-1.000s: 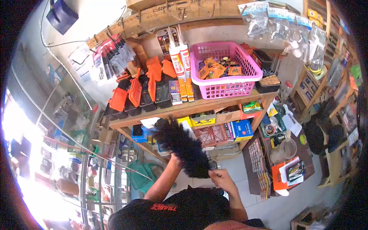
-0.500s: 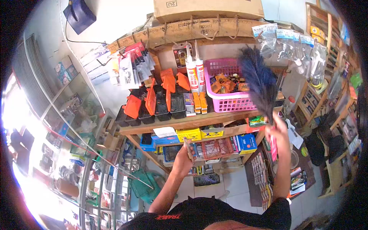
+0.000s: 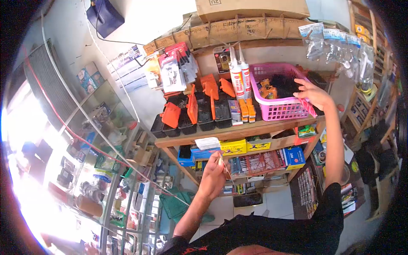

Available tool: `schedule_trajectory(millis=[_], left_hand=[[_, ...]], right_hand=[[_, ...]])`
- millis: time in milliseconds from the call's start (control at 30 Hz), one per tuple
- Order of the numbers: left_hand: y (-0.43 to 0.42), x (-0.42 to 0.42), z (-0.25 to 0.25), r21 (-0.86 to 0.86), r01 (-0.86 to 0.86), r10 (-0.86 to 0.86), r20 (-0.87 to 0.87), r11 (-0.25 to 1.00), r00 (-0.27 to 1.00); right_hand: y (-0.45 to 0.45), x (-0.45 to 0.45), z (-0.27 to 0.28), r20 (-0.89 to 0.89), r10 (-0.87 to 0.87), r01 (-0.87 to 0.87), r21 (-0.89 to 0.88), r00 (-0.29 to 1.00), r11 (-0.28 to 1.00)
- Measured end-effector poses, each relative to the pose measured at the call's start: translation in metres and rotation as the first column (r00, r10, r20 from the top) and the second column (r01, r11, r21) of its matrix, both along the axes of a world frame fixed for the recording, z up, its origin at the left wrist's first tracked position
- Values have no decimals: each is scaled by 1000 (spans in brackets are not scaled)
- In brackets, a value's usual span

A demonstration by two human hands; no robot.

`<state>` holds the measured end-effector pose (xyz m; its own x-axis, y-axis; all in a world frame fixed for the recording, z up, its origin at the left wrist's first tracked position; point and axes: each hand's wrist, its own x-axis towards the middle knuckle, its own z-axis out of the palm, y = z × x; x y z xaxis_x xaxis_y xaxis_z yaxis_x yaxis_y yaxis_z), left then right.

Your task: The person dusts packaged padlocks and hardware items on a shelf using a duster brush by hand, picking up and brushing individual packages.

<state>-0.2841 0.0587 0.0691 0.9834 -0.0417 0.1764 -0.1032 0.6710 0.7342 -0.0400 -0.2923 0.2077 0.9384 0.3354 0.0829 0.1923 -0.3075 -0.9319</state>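
A dark feather duster [image 3: 284,86] lies with its feathers inside the pink plastic basket [image 3: 282,111], its pink handle slanting over the front right rim. My right hand [image 3: 316,96] is above that handle with its fingers stretched out and apart; whether the palm still touches the handle I cannot tell. Small orange packets [image 3: 267,91] show in the basket's left part. My left hand [image 3: 213,177] is closed around a small thin item [image 3: 227,170], pale and brownish, too small to name. It is in front of the lower shelf, near a yellow box [image 3: 233,147].
Left of the basket on the wooden shelf [image 3: 238,128] stand sealant tubes [image 3: 241,78] and black bins with orange lids [image 3: 171,114]. Packaged goods [image 3: 176,68] hang above. A glass display case [image 3: 114,170] is on the left, with a green plastic stool [image 3: 176,204] beside it.
The duster has gone from upright in front of the basket down into it, and my right hand's fingers have spread. My left hand has turned, still holding the small item. The view has shifted.
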Motion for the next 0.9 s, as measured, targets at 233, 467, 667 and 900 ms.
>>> schedule_trajectory(millis=[233,467,667,900], left_hand=[[27,-15,41,22,-218,216,80,976,973],[27,13,125,111,-445,377,375,889,847],[42,43,198,516,-818,369,730,252,575],[83,74,243,264,-887,-40,953,-378,301]], right_hand=[[99,-79,12,892,46,439,-265,450,858],[212,-170,6,723,391,-320,-243,569,916],[270,-116,29,814,3,-400,283,581,872],[286,-60,86,651,191,-564,430,735,706]])
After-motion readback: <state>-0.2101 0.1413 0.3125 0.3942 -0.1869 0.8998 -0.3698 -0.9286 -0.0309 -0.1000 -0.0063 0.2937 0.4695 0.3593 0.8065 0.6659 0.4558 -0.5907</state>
